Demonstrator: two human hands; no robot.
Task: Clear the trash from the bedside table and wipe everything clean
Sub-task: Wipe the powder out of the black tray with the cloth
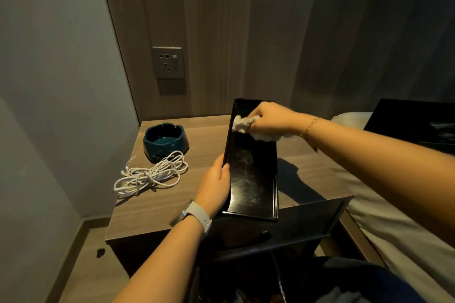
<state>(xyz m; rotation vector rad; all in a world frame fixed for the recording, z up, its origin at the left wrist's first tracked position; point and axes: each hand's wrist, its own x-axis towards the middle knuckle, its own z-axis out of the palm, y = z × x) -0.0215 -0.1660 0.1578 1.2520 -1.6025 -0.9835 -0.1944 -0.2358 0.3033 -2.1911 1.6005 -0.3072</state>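
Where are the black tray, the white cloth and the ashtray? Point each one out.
black tray (pixel 253 179): head view, on its glossy inner face below the cloth.
white cloth (pixel 242 123): head view, on the bunched part left of the right hand.
ashtray (pixel 165 142): head view, on the teal bowl's inside.

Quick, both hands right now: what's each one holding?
Left hand: grips the black tray by its left edge.
Right hand: clutches a white cloth against the tray.

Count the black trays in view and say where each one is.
2. One black tray is gripped by the left hand above the bedside table; the other black tray lies on the bed at far right, partly cut off.
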